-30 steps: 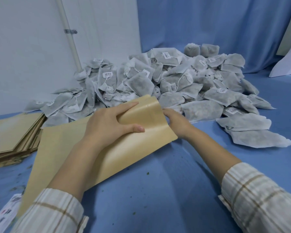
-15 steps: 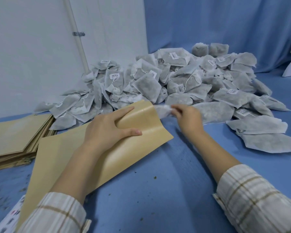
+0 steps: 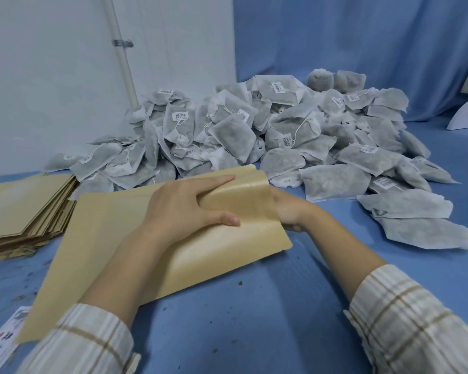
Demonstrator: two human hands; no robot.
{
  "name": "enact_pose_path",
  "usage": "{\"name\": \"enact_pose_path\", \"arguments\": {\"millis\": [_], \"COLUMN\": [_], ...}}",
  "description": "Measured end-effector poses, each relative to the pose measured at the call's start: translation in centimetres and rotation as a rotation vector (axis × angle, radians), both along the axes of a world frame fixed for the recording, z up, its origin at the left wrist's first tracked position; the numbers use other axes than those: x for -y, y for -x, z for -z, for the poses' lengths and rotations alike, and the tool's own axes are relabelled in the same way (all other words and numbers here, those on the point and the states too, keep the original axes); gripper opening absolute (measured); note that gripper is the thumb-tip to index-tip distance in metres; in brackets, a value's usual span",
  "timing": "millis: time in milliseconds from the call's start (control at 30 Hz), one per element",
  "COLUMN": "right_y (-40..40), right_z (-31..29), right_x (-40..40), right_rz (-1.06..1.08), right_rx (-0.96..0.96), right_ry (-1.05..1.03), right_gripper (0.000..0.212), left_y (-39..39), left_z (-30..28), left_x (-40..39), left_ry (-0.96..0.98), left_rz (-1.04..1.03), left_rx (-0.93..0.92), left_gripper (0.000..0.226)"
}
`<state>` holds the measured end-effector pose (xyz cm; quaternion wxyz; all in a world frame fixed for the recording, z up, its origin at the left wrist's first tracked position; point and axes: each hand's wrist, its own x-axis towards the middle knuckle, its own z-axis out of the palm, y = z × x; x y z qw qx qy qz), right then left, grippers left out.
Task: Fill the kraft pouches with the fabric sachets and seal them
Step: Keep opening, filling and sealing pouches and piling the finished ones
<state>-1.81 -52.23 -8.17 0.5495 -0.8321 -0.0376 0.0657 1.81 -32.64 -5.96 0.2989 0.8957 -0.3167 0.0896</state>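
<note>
Sachet heap [image 3: 268, 136] behind pouch [image 3: 200, 238]; pouch stack [image 3: 25, 206] left.

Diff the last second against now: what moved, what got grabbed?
The right hand went out to the sachet pile, picked a sachet at its near edge, and has come back into the mouth of the kraft pouch; its fingers are now hidden there. The left hand kept its grip holding the mouth open. The stack of empty pouches stayed put.

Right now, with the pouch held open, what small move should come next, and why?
Probably push the right hand deeper into the kraft pouch: the left hand grips the upper flap, and the right fingers are hidden inside the mouth. Whether they carry a sachet cannot be seen.
</note>
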Motion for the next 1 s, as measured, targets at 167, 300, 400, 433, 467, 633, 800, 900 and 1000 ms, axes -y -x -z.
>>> {"name": "enact_pose_path", "arguments": {"millis": [167, 300, 400, 433, 467, 633, 800, 900, 1000], "right_y": [-0.5, -0.7, -0.1, -0.1, -0.2, -0.5, 0.6, 0.9, 1.1], "right_z": [-0.2, 1.4, 2.3, 2.3, 2.2, -0.2, -0.8, -1.6, -2.1], "right_x": [1.5, 6.3, 8.3, 8.3, 8.2, 6.6, 7.8, 7.9, 7.4], "right_rz": [0.302, 0.732, 0.725, 0.747, 0.787, 0.98, 0.509, 0.509, 0.623], "right_rx": [0.375, 0.343, 0.054, 0.088, 0.197, 0.552, -0.012, 0.109, 0.281], "right_ry": [0.178, 0.958, 1.251, 1.272, 1.266, 0.655, 1.118, 1.148, 0.873], "right_gripper": [0.023, 0.037, 0.048, 0.043, 0.039, 0.051, 0.062, 0.061, 0.027], "left_y": [-0.1, -0.2, -0.1, -0.1, -0.1, -0.2, -0.1, -0.1, 0.0], "left_z": [0.3, 0.4, 0.4, 0.4, 0.4, 0.2, 0.2, 0.2, 0.2], "left_x": [0.3, 0.2, 0.3, 0.3, 0.2, 0.1, 0.2, 0.2, 0.2], "left_ry": [-0.012, -0.015, -0.028, -0.024, -0.019, 0.009, 0.001, 0.002, -0.001], "left_rz": [-0.01, -0.025, -0.023, -0.024, -0.025, -0.039, -0.043, -0.048, -0.055], "left_rx": [0.018, 0.02, 0.022, 0.019, 0.015, 0.007, 0.007, -0.003, 0.004], "left_gripper": [0.08, 0.08, 0.08, 0.079, 0.078, 0.076, 0.078, 0.078, 0.079]}}
